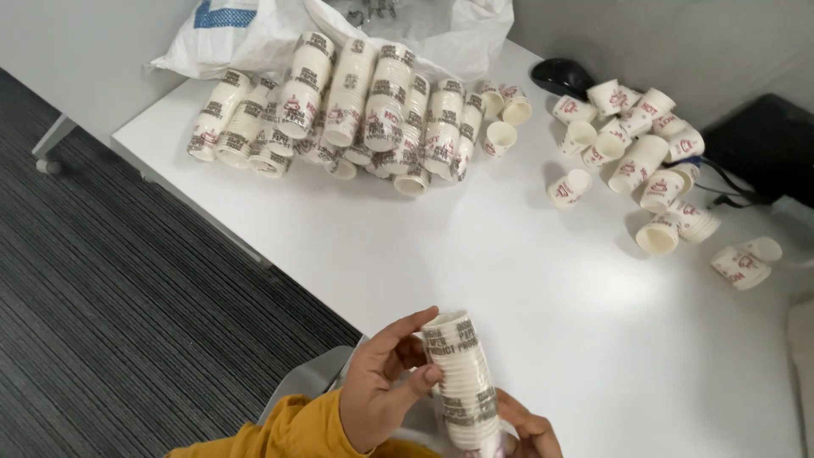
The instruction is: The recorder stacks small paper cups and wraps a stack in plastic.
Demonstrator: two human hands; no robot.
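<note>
White laminate table [475,254] over dark ribbed carpet [127,297], grey wall behind. Your left hand [381,394] has thumb and fingers closed around a sleeve of nested cream paper cups with dark and red printing [465,382], held upright at the table's near edge. Your right hand [530,432] grips the sleeve's base from below, only its fingers in view, curled against it. Mustard-yellow sleeve [297,432] on the left arm. Far side: roughly a dozen matching cup sleeves lie piled [339,110] against a white plastic sack with a blue patch [254,34]. Right: about twenty loose single cups [636,153] scattered, beside a black computer mouse [561,76] and a black bag [767,144].
</note>
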